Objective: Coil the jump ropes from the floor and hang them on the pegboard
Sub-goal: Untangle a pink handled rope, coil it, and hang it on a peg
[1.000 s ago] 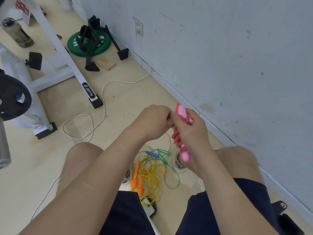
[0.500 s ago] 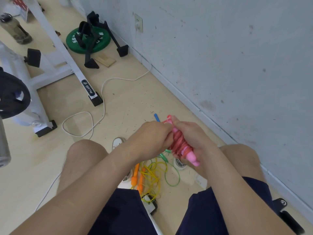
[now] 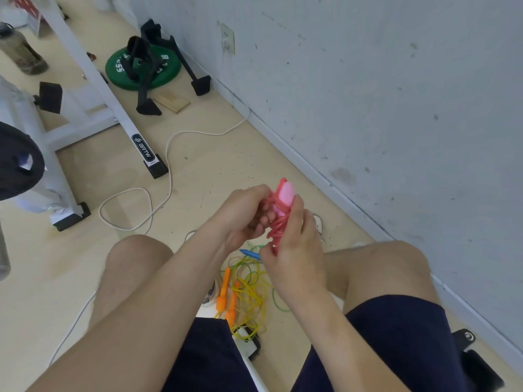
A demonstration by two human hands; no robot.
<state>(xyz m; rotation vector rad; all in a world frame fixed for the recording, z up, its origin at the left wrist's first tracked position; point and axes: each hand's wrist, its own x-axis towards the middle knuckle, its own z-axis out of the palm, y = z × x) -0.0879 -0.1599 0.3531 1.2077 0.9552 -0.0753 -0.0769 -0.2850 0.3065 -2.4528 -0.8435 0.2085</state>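
White steel rack foot (image 3: 147, 158) sits on the floor (image 3: 212, 165), well to the left of the pink jump rope (image 3: 286, 193). Green weight plate (image 3: 116, 70) lies farther up and left of the rope, with a black stand (image 3: 147, 60) across it. White cable (image 3: 169, 165) loops over the floor left of the rope.

Left hand (image 3: 240, 213): fingers curled, tips pinching the cord on the rope's left side.

Rope: held in the air between the two hands, cord wound in tight turns round the pink handles, one handle end sticking up.

Right hand (image 3: 295, 250): fingers and thumb clamped round the rope's lower part, thumb lying up along the coils.

Below the rope, on the floor: orange handles (image 3: 225, 291) with yellow cord (image 3: 253, 284), a blue handle (image 3: 250, 253) and green cord (image 3: 278, 305), all tangled together.

Grey wall (image 3: 396, 123) runs to the right of the rope.
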